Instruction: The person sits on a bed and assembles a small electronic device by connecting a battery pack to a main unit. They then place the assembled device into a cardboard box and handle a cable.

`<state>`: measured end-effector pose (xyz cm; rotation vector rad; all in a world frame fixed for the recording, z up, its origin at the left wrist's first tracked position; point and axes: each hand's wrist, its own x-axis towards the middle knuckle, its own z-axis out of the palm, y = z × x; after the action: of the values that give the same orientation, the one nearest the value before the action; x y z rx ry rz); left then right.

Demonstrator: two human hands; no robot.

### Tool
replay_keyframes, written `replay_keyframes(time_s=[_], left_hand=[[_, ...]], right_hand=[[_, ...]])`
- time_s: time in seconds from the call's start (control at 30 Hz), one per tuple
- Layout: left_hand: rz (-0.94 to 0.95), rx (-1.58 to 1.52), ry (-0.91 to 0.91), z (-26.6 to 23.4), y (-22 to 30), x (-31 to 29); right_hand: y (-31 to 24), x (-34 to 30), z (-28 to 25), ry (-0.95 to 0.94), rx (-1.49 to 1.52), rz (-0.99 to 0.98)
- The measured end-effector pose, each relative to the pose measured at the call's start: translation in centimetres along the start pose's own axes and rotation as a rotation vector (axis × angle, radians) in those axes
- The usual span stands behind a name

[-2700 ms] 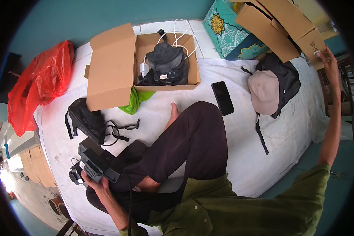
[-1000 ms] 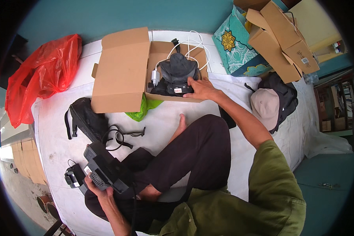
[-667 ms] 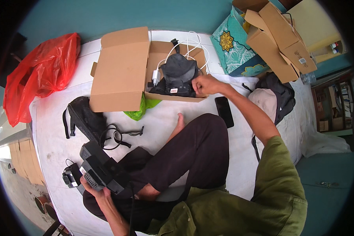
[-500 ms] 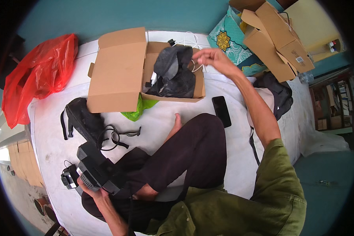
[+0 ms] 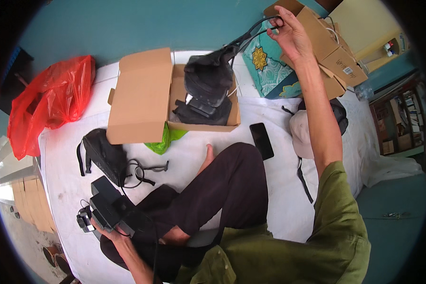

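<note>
My right hand (image 5: 292,40) is raised at the far right, its fingers closed around a looped black cord (image 5: 256,29). From that cord hangs a dark cloth pouch (image 5: 207,78), partly lifted above the open cardboard box (image 5: 139,97). More dark cloth (image 5: 191,113) and a small black object (image 5: 202,108) lie in the box below. Low at the left, my left hand (image 5: 110,232) grips a blocky black device (image 5: 108,204) from underneath, over my lap. A small camera-like unit (image 5: 85,220) with a wire sits beside that device.
A black bag (image 5: 103,154) with straps, a phone (image 5: 261,141) and a light cap (image 5: 299,128) lie on the white sheet. Red plastic (image 5: 52,106) is at the left, a patterned turquoise bag (image 5: 265,71) and brown cartons (image 5: 338,59) at the back right. Green plastic (image 5: 161,141) touches the box.
My right hand has risen up and to the right, now holding the cord. The dark pouch has been drawn upward from the box. My left hand still holds the black device.
</note>
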<state>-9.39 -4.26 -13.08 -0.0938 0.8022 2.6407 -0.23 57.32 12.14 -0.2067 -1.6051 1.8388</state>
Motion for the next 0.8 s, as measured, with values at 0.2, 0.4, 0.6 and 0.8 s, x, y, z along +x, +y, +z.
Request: replay_keyframes(time_s=[0.2,0.4,0.6,0.8], left_hand=[[0.013,-0.055,-0.033,-1.6,0.1,0.2],[0.044,-0.039,-0.026,-2.2,0.4,0.1],[0.011,-0.071,-0.032,-1.2,-0.1,0.0],[0.013,0.007,0.049,-2.7,0.5,-0.8]], right_hand=[[-3.4,-0.5,6.1,0.081,-0.786,-0.241],[-1.2,-6.9,9.9,-0.587,-0.961,-0.333],[3.0,-17.5,8.5,-0.898,-1.223,0.035],[10.6,-8.5,9.3,-0.334,-1.398,-0.062]])
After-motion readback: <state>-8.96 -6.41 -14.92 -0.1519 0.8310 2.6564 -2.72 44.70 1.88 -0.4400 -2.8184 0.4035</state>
